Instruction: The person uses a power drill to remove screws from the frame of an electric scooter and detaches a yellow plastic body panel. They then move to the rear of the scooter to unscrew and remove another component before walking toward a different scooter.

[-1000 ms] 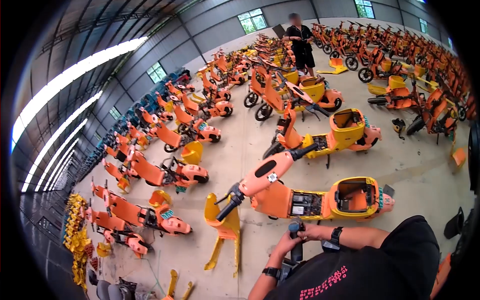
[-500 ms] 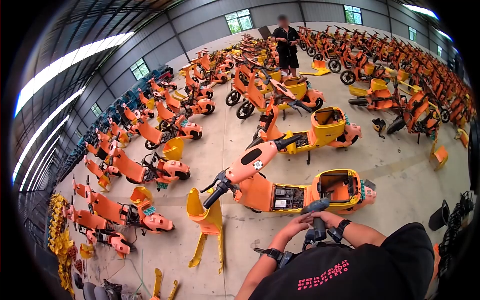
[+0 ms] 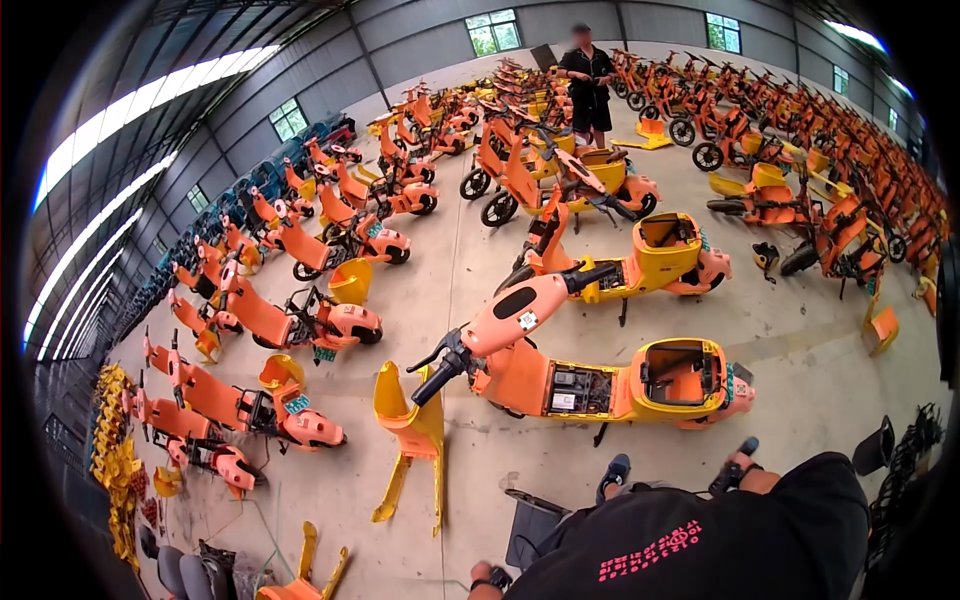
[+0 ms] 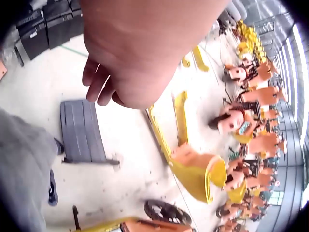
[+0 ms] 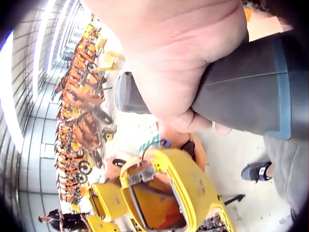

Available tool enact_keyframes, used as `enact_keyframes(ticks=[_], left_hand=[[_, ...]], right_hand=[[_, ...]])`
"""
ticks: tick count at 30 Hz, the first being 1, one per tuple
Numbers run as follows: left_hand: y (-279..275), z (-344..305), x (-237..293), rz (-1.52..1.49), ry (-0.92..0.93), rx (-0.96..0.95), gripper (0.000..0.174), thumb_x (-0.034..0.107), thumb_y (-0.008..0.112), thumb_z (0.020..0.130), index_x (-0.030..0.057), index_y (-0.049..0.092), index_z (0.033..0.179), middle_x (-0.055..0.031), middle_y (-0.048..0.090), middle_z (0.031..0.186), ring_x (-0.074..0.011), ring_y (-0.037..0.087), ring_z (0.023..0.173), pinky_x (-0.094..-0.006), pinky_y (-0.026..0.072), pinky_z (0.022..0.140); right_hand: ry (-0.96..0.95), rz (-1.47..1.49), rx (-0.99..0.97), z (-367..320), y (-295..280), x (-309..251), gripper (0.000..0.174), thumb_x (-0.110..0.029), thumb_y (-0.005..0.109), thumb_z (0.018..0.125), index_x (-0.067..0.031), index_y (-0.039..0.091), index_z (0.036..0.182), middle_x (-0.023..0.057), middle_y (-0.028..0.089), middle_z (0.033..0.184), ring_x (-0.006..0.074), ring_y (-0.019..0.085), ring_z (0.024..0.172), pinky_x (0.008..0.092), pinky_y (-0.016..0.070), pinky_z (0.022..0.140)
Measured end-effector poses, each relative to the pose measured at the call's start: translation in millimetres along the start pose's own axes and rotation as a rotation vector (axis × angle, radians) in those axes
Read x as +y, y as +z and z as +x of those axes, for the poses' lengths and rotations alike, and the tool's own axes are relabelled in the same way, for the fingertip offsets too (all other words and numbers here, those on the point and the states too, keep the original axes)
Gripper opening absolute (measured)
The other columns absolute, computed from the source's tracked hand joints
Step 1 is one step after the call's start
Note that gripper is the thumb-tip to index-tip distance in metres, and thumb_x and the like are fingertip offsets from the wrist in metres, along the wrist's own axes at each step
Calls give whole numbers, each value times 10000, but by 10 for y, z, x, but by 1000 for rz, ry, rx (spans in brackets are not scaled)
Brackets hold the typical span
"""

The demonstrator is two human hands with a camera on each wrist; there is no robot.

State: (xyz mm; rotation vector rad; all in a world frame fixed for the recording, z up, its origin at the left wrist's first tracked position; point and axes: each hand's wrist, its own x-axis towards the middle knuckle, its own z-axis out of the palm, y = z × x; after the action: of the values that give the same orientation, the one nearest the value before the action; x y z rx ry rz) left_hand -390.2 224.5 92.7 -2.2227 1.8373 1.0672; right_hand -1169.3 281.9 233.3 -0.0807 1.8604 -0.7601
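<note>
My right hand grips a dark grey cordless drill by its handle. In the head view, that hand is low beside my right hip. My left hand hangs at my left side with loosely bent fingers, nothing in it. Below it on the floor lies a dark grey ribbed panel. In front of me stands an orange and yellow scooter, its floor compartment uncovered and its seat bucket open. A detached yellow and orange body panel with two long prongs is by its handlebar.
Rows of partly stripped scooters stand left and ahead, with more at the right. A second scooter is just behind the nearest one. Another person stands farther back. A yellow part lies at bottom left.
My hands were together around the drill before my body. They have parted: the left dropped to my left side, and the right lowered the drill to my right.
</note>
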Motion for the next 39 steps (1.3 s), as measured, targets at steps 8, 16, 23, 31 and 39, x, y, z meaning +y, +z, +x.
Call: enact_keyframes(ticks=[8,16,23,31,39], left_hand=[[104,-547,-50,-108,-29,-230,248,292,674,788,81,741,902,-175,716,931,-333,691,907,-436,534,759],[-89,796,1321,-909,-247,-263,269,165,502,889,-28,675,961,-146,707,840,-270,688,767,-394,537,626],[-518,696,1899,-831,-99,-296,321,230,466,971,6,575,1173,-141,680,1003,-242,680,796,-347,510,610],[-96,0,1040,55,313,-297,332,229,575,840,-64,693,942,-187,707,957,-326,678,891,-423,527,791],[-584,-711,1689,-245,-165,-357,337,204,525,796,-26,696,972,-214,695,1027,-303,669,1016,-407,501,820]], right_hand=[[138,-591,38,-323,-450,748,231,-228,627,757,-11,652,833,125,661,756,305,651,678,437,527,652],[-3,-778,-10,254,-168,785,307,-249,678,702,13,703,859,152,703,816,317,687,742,433,538,689],[9,-790,169,31,-79,429,393,-265,753,606,3,743,893,144,726,898,270,708,833,403,545,714],[201,-895,-36,-628,-444,516,398,-388,727,698,-175,751,1034,86,719,1026,222,676,942,347,524,800],[273,-911,-36,-1045,-533,410,400,-364,751,693,-148,751,1030,98,719,1024,228,679,920,361,526,796]])
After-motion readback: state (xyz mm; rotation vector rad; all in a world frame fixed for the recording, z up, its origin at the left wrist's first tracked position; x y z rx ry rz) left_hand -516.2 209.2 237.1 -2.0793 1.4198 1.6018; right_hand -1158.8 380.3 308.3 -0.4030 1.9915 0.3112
